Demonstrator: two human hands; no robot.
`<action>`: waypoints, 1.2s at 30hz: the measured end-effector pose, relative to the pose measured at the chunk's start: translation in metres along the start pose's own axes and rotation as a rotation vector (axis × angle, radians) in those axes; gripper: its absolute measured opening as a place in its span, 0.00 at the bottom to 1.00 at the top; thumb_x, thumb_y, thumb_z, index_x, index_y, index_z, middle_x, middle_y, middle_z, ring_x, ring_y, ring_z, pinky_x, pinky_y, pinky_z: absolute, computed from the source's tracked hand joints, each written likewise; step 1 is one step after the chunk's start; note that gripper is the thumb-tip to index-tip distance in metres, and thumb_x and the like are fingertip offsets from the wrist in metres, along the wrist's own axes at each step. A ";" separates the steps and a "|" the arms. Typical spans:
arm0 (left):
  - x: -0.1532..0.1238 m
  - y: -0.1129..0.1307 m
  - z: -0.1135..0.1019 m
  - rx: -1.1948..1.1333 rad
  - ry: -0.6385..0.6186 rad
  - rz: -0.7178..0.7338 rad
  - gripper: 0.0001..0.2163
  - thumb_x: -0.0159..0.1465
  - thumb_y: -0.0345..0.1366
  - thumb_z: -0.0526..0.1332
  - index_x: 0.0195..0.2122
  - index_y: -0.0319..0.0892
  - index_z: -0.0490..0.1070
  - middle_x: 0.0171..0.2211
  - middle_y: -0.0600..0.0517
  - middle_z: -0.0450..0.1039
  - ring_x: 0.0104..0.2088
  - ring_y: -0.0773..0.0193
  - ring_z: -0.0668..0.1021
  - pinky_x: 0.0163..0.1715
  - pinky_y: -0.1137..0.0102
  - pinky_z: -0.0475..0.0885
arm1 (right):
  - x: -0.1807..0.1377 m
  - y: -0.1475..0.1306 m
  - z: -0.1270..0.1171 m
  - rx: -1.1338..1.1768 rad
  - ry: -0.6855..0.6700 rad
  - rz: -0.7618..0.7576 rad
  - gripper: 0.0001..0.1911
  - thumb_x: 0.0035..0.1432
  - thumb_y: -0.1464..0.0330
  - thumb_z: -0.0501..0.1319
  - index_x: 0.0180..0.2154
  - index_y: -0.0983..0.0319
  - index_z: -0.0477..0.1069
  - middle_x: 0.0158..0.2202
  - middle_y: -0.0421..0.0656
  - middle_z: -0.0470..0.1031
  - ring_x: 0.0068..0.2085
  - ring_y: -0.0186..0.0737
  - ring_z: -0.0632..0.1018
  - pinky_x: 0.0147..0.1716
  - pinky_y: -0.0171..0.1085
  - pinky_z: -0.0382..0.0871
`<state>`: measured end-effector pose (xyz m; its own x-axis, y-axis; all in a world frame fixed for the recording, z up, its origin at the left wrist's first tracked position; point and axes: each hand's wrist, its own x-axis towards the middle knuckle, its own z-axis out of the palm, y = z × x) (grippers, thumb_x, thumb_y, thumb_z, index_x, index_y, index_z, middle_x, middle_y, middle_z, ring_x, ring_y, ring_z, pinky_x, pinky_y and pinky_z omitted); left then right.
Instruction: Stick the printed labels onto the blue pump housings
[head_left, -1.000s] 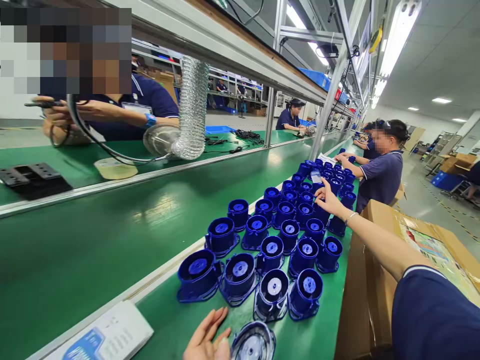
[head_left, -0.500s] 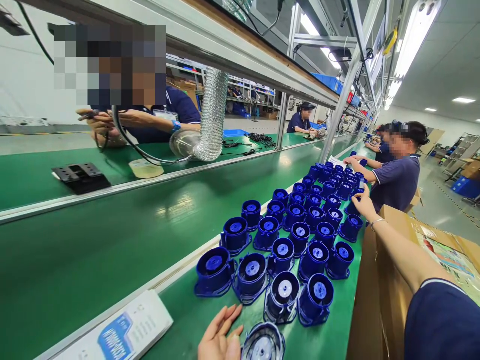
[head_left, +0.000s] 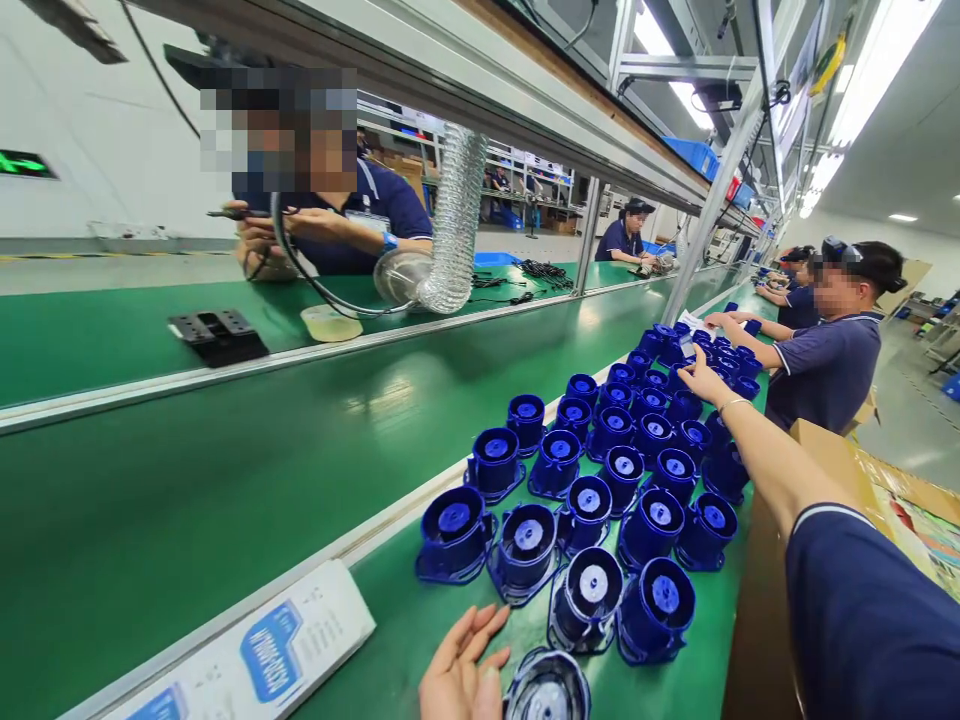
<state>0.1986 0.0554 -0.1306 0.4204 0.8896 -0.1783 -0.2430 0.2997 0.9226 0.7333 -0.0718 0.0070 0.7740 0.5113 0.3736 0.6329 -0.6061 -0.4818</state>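
At the bottom edge, my left hand (head_left: 465, 665) is half spread, fingers stretched out. Its thumb lies right beside a dark blue round fan-like housing (head_left: 547, 690) with a pale centre; whether they touch is unclear. My right arm reaches far over rows of similar blue housings (head_left: 650, 527) on the green bench. At its end my right hand (head_left: 703, 380) has bent fingers closed at a small pale grey piece (head_left: 686, 345), whose kind is too small to tell. More blue housings (head_left: 656, 430) stand upright just below that hand.
A white box with blue print (head_left: 292, 650) lies left of my left hand. Cardboard boxes (head_left: 847, 455) stand along the bench's right side. A co-worker (head_left: 832, 350) reaches in from the far right; another person (head_left: 352, 220) works across the bench beside a silver duct hose (head_left: 457, 220).
My right hand has moved left across the housings, the pale piece going with it. My left hand stays beside the near housing. The view has shifted, so the scene sits further right.
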 end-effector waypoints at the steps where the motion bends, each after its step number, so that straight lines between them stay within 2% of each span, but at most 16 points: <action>1: -0.001 -0.003 0.002 -0.007 0.020 -0.010 0.30 0.46 0.57 0.73 0.45 0.44 0.72 0.42 0.40 0.77 0.52 0.34 0.78 0.38 0.52 0.82 | 0.002 -0.003 0.003 -0.009 -0.010 0.010 0.38 0.63 0.58 0.62 0.67 0.65 0.52 0.45 0.51 0.79 0.43 0.49 0.81 0.51 0.52 0.72; 4: -0.003 -0.011 0.007 -0.036 0.057 -0.036 0.30 0.45 0.57 0.73 0.44 0.45 0.72 0.42 0.40 0.77 0.55 0.32 0.76 0.39 0.50 0.82 | 0.000 -0.008 0.006 -0.036 -0.014 0.021 0.36 0.64 0.56 0.60 0.67 0.65 0.53 0.44 0.51 0.79 0.43 0.49 0.81 0.52 0.52 0.71; 6: -0.003 -0.015 0.009 -0.048 0.052 -0.038 0.31 0.44 0.58 0.73 0.44 0.45 0.72 0.41 0.41 0.77 0.55 0.32 0.76 0.39 0.51 0.82 | -0.003 -0.009 0.003 -0.047 -0.021 0.021 0.40 0.63 0.57 0.60 0.68 0.66 0.49 0.40 0.50 0.80 0.43 0.52 0.81 0.52 0.52 0.71; 9: -0.004 -0.013 0.011 -0.035 0.049 -0.020 0.30 0.47 0.59 0.71 0.45 0.45 0.72 0.42 0.41 0.77 0.54 0.36 0.77 0.41 0.52 0.81 | -0.009 -0.009 -0.004 -0.031 -0.051 0.008 0.44 0.61 0.58 0.61 0.70 0.69 0.44 0.35 0.48 0.81 0.40 0.53 0.81 0.49 0.50 0.72; 13: -0.010 -0.001 0.012 -0.002 -0.007 -0.018 0.28 0.50 0.57 0.70 0.45 0.43 0.71 0.45 0.39 0.75 0.55 0.36 0.76 0.45 0.49 0.79 | -0.020 -0.015 -0.018 0.056 -0.068 -0.032 0.46 0.60 0.59 0.61 0.70 0.70 0.41 0.35 0.48 0.81 0.35 0.49 0.81 0.43 0.47 0.75; 17: -0.032 0.019 0.021 0.056 -0.053 0.091 0.28 0.57 0.57 0.66 0.52 0.43 0.69 0.50 0.40 0.73 0.56 0.42 0.76 0.50 0.53 0.75 | -0.035 -0.042 -0.042 0.155 0.025 -0.125 0.50 0.60 0.59 0.60 0.71 0.69 0.32 0.40 0.51 0.78 0.40 0.49 0.80 0.46 0.49 0.75; 20: -0.054 0.033 0.027 0.189 -0.099 0.205 0.28 0.65 0.57 0.57 0.60 0.44 0.63 0.58 0.39 0.68 0.59 0.46 0.72 0.58 0.51 0.68 | -0.052 -0.079 -0.061 0.238 0.055 -0.242 0.51 0.61 0.57 0.60 0.71 0.65 0.30 0.45 0.52 0.76 0.44 0.48 0.79 0.47 0.48 0.75; 22: -0.064 0.038 0.029 0.244 -0.156 0.255 0.28 0.67 0.56 0.55 0.62 0.44 0.60 0.61 0.39 0.65 0.62 0.46 0.69 0.60 0.49 0.64 | -0.067 -0.110 -0.070 0.287 0.033 -0.320 0.50 0.61 0.57 0.60 0.71 0.62 0.32 0.48 0.51 0.74 0.45 0.46 0.78 0.44 0.45 0.76; 25: -0.069 0.041 0.027 0.314 -0.261 0.357 0.31 0.63 0.55 0.61 0.62 0.43 0.57 0.61 0.37 0.63 0.63 0.44 0.66 0.60 0.48 0.64 | -0.098 -0.163 -0.076 0.395 -0.029 -0.496 0.47 0.62 0.58 0.61 0.71 0.58 0.36 0.50 0.49 0.72 0.44 0.42 0.78 0.44 0.43 0.75; 27: -0.069 0.042 0.026 0.405 -0.327 0.443 0.35 0.59 0.51 0.67 0.62 0.42 0.56 0.59 0.36 0.63 0.62 0.44 0.67 0.61 0.48 0.64 | -0.121 -0.201 -0.077 0.484 -0.076 -0.634 0.45 0.62 0.60 0.62 0.71 0.57 0.39 0.50 0.48 0.71 0.44 0.41 0.78 0.44 0.43 0.74; 29: -0.071 0.044 0.027 0.521 -0.349 0.500 0.37 0.55 0.48 0.70 0.61 0.41 0.56 0.57 0.37 0.64 0.61 0.44 0.69 0.62 0.47 0.63 | -0.144 -0.239 -0.077 0.554 -0.130 -0.710 0.43 0.62 0.63 0.64 0.70 0.55 0.42 0.50 0.46 0.71 0.44 0.41 0.77 0.45 0.43 0.74; 31: -0.074 0.046 0.029 0.632 -0.338 0.514 0.37 0.54 0.47 0.71 0.61 0.41 0.58 0.57 0.38 0.66 0.59 0.44 0.71 0.62 0.45 0.62 | -0.166 -0.276 -0.074 0.631 -0.192 -0.740 0.41 0.62 0.63 0.64 0.69 0.54 0.45 0.52 0.44 0.70 0.45 0.39 0.77 0.46 0.42 0.73; 33: -0.079 0.051 0.030 0.707 -0.311 0.506 0.35 0.55 0.49 0.70 0.60 0.41 0.60 0.57 0.38 0.67 0.59 0.42 0.72 0.62 0.45 0.63 | -0.186 -0.311 -0.068 0.762 -0.223 -0.741 0.35 0.61 0.63 0.64 0.66 0.54 0.52 0.54 0.44 0.68 0.45 0.38 0.76 0.44 0.39 0.73; 36: -0.086 0.063 0.022 0.751 -0.222 0.475 0.35 0.54 0.54 0.70 0.58 0.42 0.63 0.57 0.39 0.69 0.58 0.41 0.73 0.61 0.45 0.64 | -0.215 -0.354 -0.051 1.058 -0.169 -0.678 0.19 0.59 0.59 0.66 0.50 0.56 0.67 0.50 0.43 0.67 0.45 0.38 0.75 0.40 0.36 0.71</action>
<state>0.1657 -0.0099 -0.0493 0.5992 0.7518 0.2752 0.1660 -0.4529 0.8760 0.3435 0.0015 0.1375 0.2403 0.6454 0.7251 0.5143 0.5489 -0.6590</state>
